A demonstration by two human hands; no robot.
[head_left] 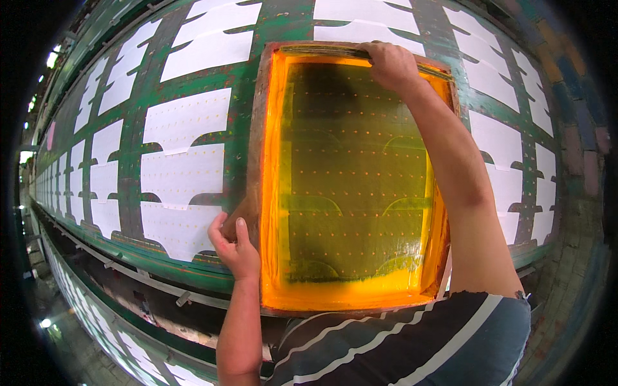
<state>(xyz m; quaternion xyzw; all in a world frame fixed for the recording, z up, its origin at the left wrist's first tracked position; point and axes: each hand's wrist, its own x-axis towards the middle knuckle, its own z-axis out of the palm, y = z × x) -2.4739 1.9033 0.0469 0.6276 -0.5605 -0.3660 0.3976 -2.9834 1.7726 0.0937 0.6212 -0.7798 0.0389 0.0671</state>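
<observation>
A screen printing frame [257, 141] with wooden sides and orange ink round its inner edges lies in front of me over the green table. Through its yellow-green mesh [354, 193] show rows of small dots and curved outlines. At the far end, my right hand [389, 64] is closed over a long thin squeegee [322, 50] lying along the inside of the frame; its fingertips are partly hidden. My left hand [239, 251] is by the frame's left side, thumb up and fingers curled at a wooden handle [244, 215] that juts out there.
White cut fabric pieces [183, 170] lie in rows on the long green table [241, 109], left, right and beyond the frame. Some bear small yellowish dots. A metal rail [154, 273] runs along the near edge. Another table with white pieces [122, 341] stands at lower left; brick paving [573, 161] lies right.
</observation>
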